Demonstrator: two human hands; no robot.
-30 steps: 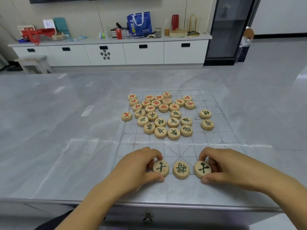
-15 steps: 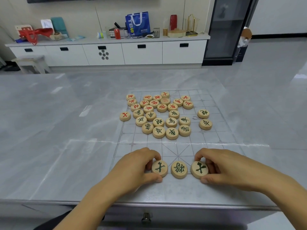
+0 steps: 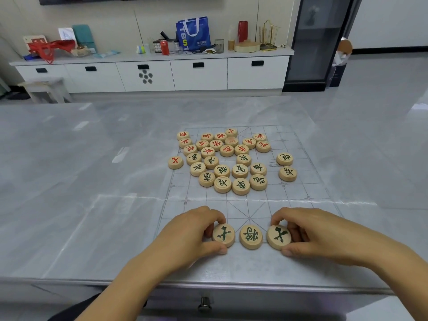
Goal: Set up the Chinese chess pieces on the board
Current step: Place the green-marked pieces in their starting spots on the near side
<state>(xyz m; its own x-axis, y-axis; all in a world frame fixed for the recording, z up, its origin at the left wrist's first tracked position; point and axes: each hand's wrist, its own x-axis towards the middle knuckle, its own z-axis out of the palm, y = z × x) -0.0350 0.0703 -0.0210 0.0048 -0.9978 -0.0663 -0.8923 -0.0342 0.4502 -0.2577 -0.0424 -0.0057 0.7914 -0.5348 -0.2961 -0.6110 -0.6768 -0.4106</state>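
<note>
Right now both hands work the near edge of the board [image 3: 301, 191]: left hand [image 3: 192, 235] pinches a green-marked piece [image 3: 223, 235] btw thumb & curled fingers. The right hand [image 3: 308, 232] pinches its twin [image 3: 278, 237] the same way, w/ a third green piece [image 3: 250, 237] lying free btw them, just beside each. Rest of the set sits in a loose heap [image 3: 221, 170] mid-board, red farther, green nearer; one red piece [image 3: 175, 162] lies off the board on the counter [image 3: 69, 205]. Risks, imo: the board looks like a thin clear sheet, so sliding pieces could drag it askew. A sideways nudge would knock the middle piece off its point, and reaching over could scatter the heap. Containers: only a blue bag [image 3: 193, 33] on the far cabinet [image 3: 199, 75], contents not visible.
</note>
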